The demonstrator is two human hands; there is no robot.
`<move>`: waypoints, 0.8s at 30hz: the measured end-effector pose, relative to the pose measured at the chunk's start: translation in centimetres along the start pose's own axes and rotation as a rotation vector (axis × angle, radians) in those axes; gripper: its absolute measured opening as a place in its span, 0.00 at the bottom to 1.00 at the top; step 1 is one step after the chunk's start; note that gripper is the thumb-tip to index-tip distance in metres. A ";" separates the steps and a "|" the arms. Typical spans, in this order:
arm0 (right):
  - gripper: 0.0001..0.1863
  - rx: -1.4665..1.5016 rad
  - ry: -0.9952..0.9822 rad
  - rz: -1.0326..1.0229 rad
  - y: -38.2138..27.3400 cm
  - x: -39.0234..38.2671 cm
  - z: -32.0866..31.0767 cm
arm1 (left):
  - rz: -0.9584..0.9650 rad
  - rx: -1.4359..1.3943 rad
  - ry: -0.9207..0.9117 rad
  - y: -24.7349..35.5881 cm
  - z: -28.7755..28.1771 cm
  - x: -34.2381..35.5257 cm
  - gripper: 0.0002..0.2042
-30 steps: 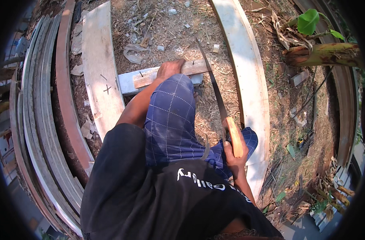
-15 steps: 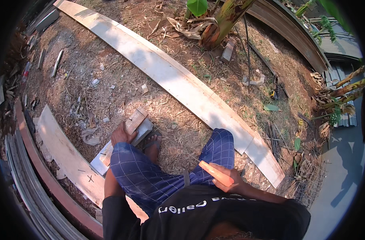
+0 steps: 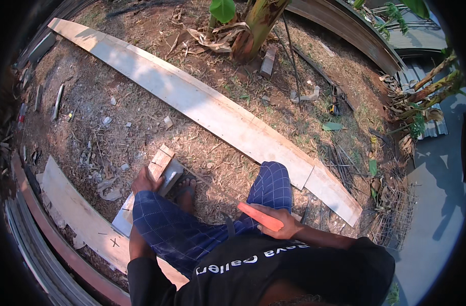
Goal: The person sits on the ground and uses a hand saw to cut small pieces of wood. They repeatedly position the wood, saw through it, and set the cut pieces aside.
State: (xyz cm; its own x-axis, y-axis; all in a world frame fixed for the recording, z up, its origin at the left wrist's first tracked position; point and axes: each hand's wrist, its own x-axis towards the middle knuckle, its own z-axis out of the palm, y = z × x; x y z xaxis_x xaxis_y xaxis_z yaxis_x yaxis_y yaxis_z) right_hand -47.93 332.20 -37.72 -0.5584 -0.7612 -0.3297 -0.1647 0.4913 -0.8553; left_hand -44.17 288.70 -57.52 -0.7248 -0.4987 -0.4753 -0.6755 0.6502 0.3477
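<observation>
My left hand (image 3: 144,182) grips a short wooden block (image 3: 158,161) that rests on a pale plank offcut (image 3: 119,223) beside my left leg and sandaled foot. My right hand (image 3: 273,227) is closed round the orange handle (image 3: 259,217) of a hand saw. The thin blade (image 3: 215,188) angles up and left toward the far end of the block; whether it touches the wood is unclear. A board with dark pencil marks (image 3: 74,199) lies at the lower left.
A long pale board (image 3: 197,104) lies diagonally ahead of me. Banana plant trunks (image 3: 250,35), sticks, scraps and wire mesh lie around the dry ground. Stacked planks (image 3: 31,229) are at the left, corrugated sheets (image 3: 416,76) and a grey slab (image 3: 437,194) at the right.
The view has swung right. The saw has moved from an upright angle to a diagonal one toward the block's far end. The block now sits more steeply in my left hand.
</observation>
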 end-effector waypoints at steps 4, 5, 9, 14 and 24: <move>0.38 0.101 0.076 -0.060 1.2 3.1 1.5 | 0.120 -0.019 0.273 -3.8 3.0 0.3 0.41; 0.37 0.181 0.063 -0.075 1.9 7.5 2.5 | 0.132 -0.024 0.270 -3.9 3.4 0.5 0.41; 0.37 0.093 0.176 -0.169 0.7 25.4 7.9 | 0.022 0.066 0.170 -1.0 1.6 0.8 0.41; 0.40 0.192 0.103 -0.158 3.8 15.8 5.0 | 0.042 -0.029 0.210 -3.0 2.2 0.6 0.43; 0.39 0.182 0.122 -0.132 4.2 16.3 4.9 | -0.023 0.081 0.134 -0.5 1.4 0.7 0.44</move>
State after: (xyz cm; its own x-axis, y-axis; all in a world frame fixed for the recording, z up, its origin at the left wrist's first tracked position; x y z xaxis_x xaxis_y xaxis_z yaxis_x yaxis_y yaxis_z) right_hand -53.75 319.77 -48.61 -0.6377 -0.7514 -0.1694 -0.0999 0.2988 -0.9491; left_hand -44.12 288.81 -59.13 -0.7247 -0.5823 -0.3684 -0.6827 0.6792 0.2695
